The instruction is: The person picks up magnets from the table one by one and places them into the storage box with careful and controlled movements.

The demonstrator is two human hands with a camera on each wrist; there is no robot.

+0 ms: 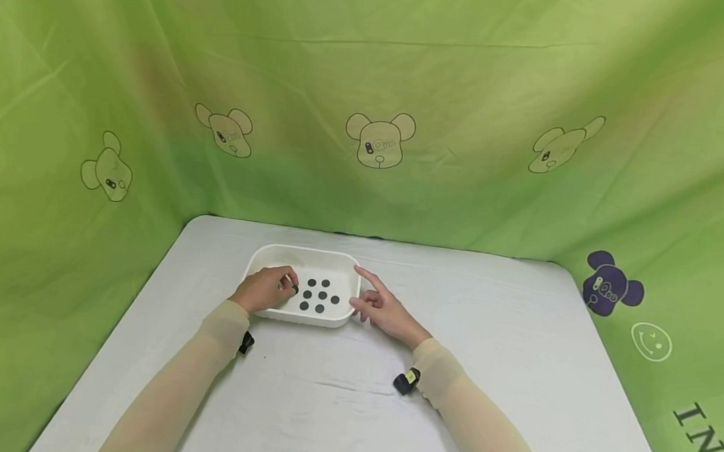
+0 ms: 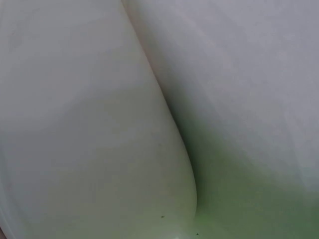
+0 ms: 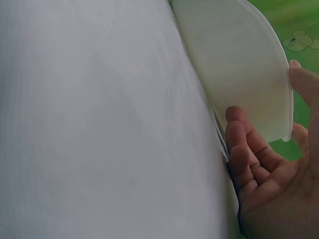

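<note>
A white oblong plastic tub stands on the table, with several flat black discs lying apart on its floor. Reaching over the tub's left side, my left hand pinches another black disc between thumb and fingers, just above the floor. At the opposite end my right hand touches the rim with an extended index finger, its thumb close to the rim. In the right wrist view the other fingers rest loosely bent beside the tub's outer wall. The left wrist view shows no fingers clearly.
A white cloth covers the table. Green curtains printed with bear heads hang behind and at both sides. Black wrist cameras sit under the sleeves.
</note>
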